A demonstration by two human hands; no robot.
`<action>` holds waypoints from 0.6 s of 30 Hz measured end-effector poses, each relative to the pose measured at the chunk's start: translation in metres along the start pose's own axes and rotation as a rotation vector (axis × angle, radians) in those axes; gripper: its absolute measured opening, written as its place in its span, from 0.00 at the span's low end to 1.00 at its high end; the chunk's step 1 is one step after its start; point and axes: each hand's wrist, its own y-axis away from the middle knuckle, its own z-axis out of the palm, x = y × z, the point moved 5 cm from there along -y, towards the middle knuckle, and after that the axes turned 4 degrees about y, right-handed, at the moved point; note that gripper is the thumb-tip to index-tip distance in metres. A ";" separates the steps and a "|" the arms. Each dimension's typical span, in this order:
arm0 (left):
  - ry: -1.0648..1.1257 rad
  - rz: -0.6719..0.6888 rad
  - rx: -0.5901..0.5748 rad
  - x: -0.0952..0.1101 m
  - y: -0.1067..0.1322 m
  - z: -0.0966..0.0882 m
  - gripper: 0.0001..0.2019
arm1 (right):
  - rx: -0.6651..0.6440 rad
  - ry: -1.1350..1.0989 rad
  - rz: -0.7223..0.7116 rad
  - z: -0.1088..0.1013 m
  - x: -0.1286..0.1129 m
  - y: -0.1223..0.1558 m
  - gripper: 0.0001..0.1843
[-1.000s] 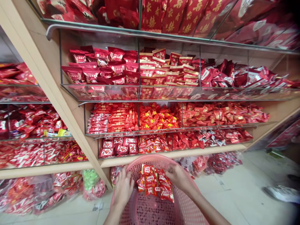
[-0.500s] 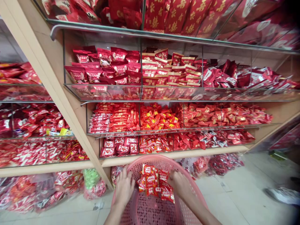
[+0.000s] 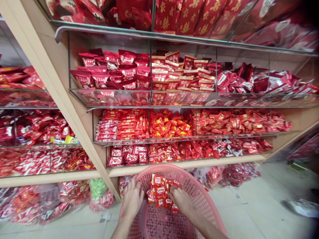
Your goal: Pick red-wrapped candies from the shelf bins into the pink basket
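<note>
A pink perforated plastic basket (image 3: 208, 199) stands in front of me, below the shelves. Several small red candy packets (image 3: 160, 191) with white labels lie in a cluster at its far inner side. My left hand (image 3: 132, 200) is closed over the basket's left rim, its fingers curled. Over the right part of the cluster is my right hand (image 3: 181, 199), fingers bent and pressed together on a packet. That packet is mostly hidden by the hand.
Glass-fronted shelves (image 3: 184, 138) filled with red packets rise before me. A slanted wooden post (image 3: 62, 99) divides them at left. Clear bags of packets (image 3: 74, 196) sit under the bottom shelf. At right, a shoe (image 3: 302, 207) shows on the tiled floor (image 3: 264, 205).
My right hand has moved left over the packets and now covers some that were visible. My left hand has stayed at the basket's left side.
</note>
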 end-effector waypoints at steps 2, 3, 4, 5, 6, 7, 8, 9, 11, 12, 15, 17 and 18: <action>-0.005 0.001 -0.003 0.000 0.000 0.000 0.15 | 0.024 -0.098 -0.054 -0.003 0.005 0.004 0.10; -0.009 0.006 -0.001 0.001 0.000 -0.001 0.15 | 0.049 -0.132 -0.062 -0.005 0.010 0.006 0.10; -0.012 0.011 0.005 0.001 0.000 -0.001 0.14 | 0.072 -0.151 -0.057 -0.007 0.017 0.009 0.11; -0.016 0.016 0.012 0.001 0.000 -0.001 0.14 | 0.089 -0.154 -0.043 -0.007 0.024 0.012 0.12; -0.018 0.019 0.019 0.000 0.000 -0.001 0.14 | 0.100 -0.148 -0.027 -0.007 0.031 0.015 0.13; -0.020 0.021 0.023 0.000 0.000 0.000 0.13 | 0.104 -0.138 -0.012 -0.005 0.039 0.018 0.13; -0.022 0.022 0.025 0.000 0.000 0.000 0.13 | 0.104 -0.128 0.005 -0.001 0.046 0.021 0.14; -0.023 0.023 0.025 0.000 0.000 0.000 0.14 | 0.104 -0.120 0.022 0.004 0.053 0.024 0.15; -0.021 0.026 0.022 0.000 0.000 0.000 0.14 | 0.110 -0.111 0.053 0.016 0.064 0.027 0.23; -0.019 0.026 0.020 0.000 0.000 0.000 0.14 | 0.112 -0.108 0.063 0.023 0.068 0.028 0.27; -0.009 0.018 0.011 0.000 0.000 0.000 0.14 | 0.113 -0.073 0.068 0.040 0.073 0.024 0.29; -0.004 0.011 0.008 0.000 0.000 0.001 0.14 | 0.121 -0.016 0.049 0.045 0.072 0.020 0.25; -0.002 0.008 0.010 0.000 0.000 0.002 0.14 | 0.127 0.019 0.033 0.046 0.071 0.017 0.24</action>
